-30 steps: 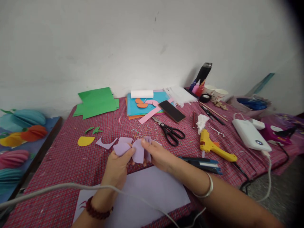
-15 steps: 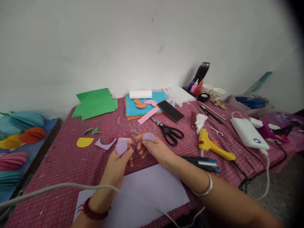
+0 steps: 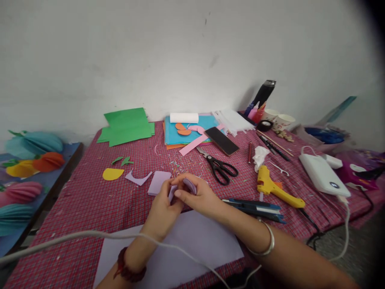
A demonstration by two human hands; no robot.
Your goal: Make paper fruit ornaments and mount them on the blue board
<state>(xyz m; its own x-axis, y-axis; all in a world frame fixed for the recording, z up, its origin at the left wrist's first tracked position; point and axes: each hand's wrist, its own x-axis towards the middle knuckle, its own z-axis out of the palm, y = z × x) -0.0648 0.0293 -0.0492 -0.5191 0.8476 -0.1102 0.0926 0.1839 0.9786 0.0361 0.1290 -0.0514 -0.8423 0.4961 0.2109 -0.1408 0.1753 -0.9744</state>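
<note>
My left hand and my right hand meet above the table, fingertips close together. Between thumb and fingers of the right one is a curved lilac paper piece. The left pinches another small lilac paper piece, partly covered by the fingers. Just left of them a folded lilac paper square lies on the cloth, beside a curved lilac offcut. Under my wrists is a large lilac sheet. Black-handled scissors rest open beyond my right hand.
A white cable crosses in front of my forearms. To the right lie a yellow glue gun, a stapler-like dark blue tool and a white power bank. Green sheets and a phone are farther back.
My hands have come together, the left moving right toward the other. The folded lilac square now shows uncovered on the cloth. The whole view has shifted slightly.
</note>
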